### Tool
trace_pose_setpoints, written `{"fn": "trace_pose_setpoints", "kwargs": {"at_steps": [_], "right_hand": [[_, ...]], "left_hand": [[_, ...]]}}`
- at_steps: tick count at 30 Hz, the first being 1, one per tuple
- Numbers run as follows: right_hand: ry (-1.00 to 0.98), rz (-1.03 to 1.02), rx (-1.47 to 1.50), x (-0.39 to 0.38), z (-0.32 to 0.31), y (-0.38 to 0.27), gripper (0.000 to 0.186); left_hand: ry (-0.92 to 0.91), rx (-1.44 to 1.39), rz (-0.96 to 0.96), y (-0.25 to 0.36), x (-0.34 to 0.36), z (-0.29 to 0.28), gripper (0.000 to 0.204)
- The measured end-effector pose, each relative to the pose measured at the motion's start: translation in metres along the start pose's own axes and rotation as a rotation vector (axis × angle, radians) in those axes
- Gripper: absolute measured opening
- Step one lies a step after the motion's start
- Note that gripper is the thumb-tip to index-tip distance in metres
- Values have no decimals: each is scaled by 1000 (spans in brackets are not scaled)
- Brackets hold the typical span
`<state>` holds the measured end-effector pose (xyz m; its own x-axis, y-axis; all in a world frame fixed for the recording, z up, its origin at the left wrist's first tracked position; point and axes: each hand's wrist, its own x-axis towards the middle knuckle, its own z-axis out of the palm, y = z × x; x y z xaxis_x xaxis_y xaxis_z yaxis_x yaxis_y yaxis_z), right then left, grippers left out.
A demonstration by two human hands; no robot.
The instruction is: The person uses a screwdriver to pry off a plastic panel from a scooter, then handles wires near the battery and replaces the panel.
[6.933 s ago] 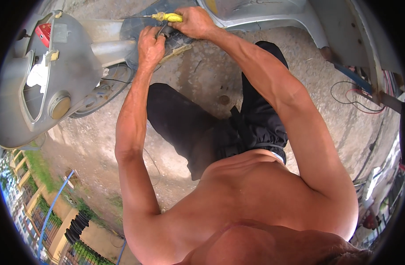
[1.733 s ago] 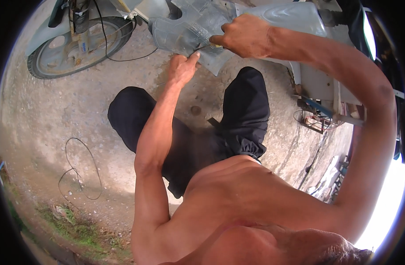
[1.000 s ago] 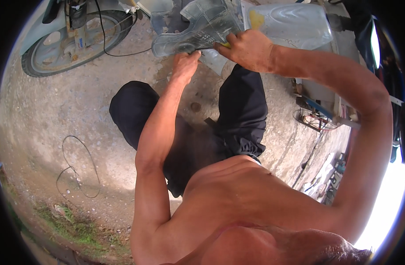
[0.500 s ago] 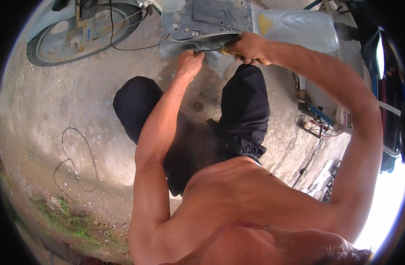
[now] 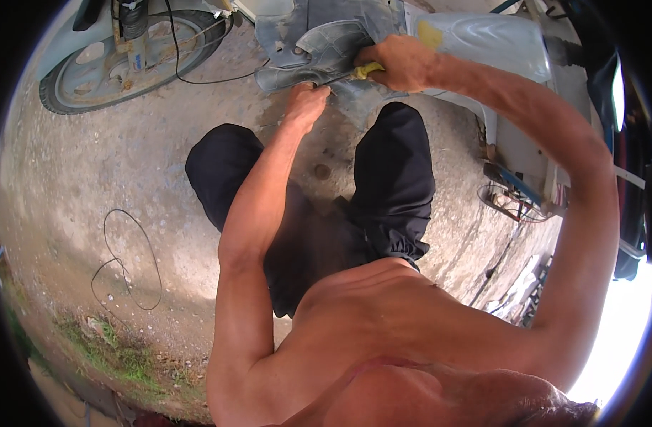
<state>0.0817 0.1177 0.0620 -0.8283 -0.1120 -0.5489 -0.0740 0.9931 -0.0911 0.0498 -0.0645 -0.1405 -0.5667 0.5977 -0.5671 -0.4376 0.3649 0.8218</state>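
Observation:
My left hand (image 5: 308,102) is closed, pinching the near edge of a grey, curved, patterned sheet (image 5: 336,44) that looks like flexible rubber or plastic. In my closed right hand (image 5: 400,62) is a yellow-handled tool (image 5: 368,70). Its thin dark end points toward my left hand along the sheet's edge; the exact kind is partly hidden by my fingers. The sheet curls up in front of a worn grey scooter body (image 5: 361,14), just beyond my knees.
A scooter wheel (image 5: 134,60) stands at the far left, with a black cable (image 5: 215,81) hanging beside it. Pale body panels (image 5: 482,43) extend right. A loop of thin wire (image 5: 130,260) lies on the concrete floor (image 5: 155,156). Wires and a blue bar (image 5: 518,186) sit at the right.
A flap of the grey sheet has risen and curled upward beside my right hand. My right hand has shifted slightly farther away, showing more of the yellow handle. My left hand stays nearly in place.

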Motion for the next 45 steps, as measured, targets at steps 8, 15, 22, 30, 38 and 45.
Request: {"fn": "trace_pose_setpoints", "kwargs": {"at_steps": [8, 15, 22, 30, 38, 45], "right_hand": [[105, -434, -485, -4, 3, 16, 51], [-84, 220, 551, -12, 12, 12, 29], [-407, 824, 1008, -40, 0, -18, 23], [17, -387, -493, -75, 3, -12, 42], [-9, -161, 123, -90, 38, -5, 37], [-561, 880, 1431, -96, 41, -18, 24]], "left_hand": [[52, 28, 99, -4, -1, 10, 31], [11, 137, 192, 0, -12, 12, 34], [-18, 209, 294, 5, -37, 20, 39], [-133, 28, 203, -5, -46, 35, 30], [-154, -35, 195, -7, -57, 37, 29], [-106, 277, 377, -3, -80, 22, 31]]}}
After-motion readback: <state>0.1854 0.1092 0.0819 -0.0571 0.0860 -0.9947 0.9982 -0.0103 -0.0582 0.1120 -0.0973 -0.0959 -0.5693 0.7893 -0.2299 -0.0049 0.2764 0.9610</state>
